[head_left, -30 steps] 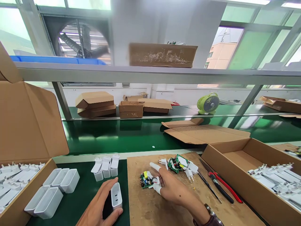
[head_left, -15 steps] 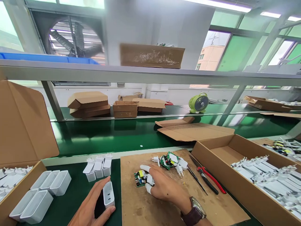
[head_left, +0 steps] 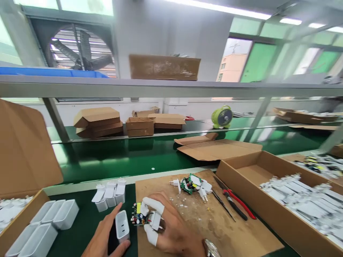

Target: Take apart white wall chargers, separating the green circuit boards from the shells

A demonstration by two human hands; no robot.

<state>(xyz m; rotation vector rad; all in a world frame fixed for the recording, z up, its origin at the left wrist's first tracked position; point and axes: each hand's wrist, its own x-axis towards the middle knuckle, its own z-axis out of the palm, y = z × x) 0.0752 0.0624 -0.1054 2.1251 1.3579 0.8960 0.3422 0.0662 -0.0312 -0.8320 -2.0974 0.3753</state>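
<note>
My left hand [head_left: 105, 237] grips a white charger housing [head_left: 122, 226] upright over the green mat, its open end up. My right hand [head_left: 167, 228], with white finger cots on thumb and fingers, pinches a small circuit board [head_left: 139, 217] with a yellow part and holds it right beside the housing. The brown work board [head_left: 203, 225] lies under the right hand. A heap of more circuit boards and white plug parts [head_left: 191, 182] sits at the board's far edge.
Empty white housings [head_left: 50, 217] and three plug caps [head_left: 109, 192] stand on the left. Red-handled pliers [head_left: 235, 203] lie right of the heap. A cardboard box of white parts [head_left: 300, 200] fills the right; another open box [head_left: 16, 214] sits left. Green conveyor belt [head_left: 120, 157] runs behind.
My right hand has lifted the circuit board off the brown board and carried it left to the housing in my left hand. The view has shifted slightly.
</note>
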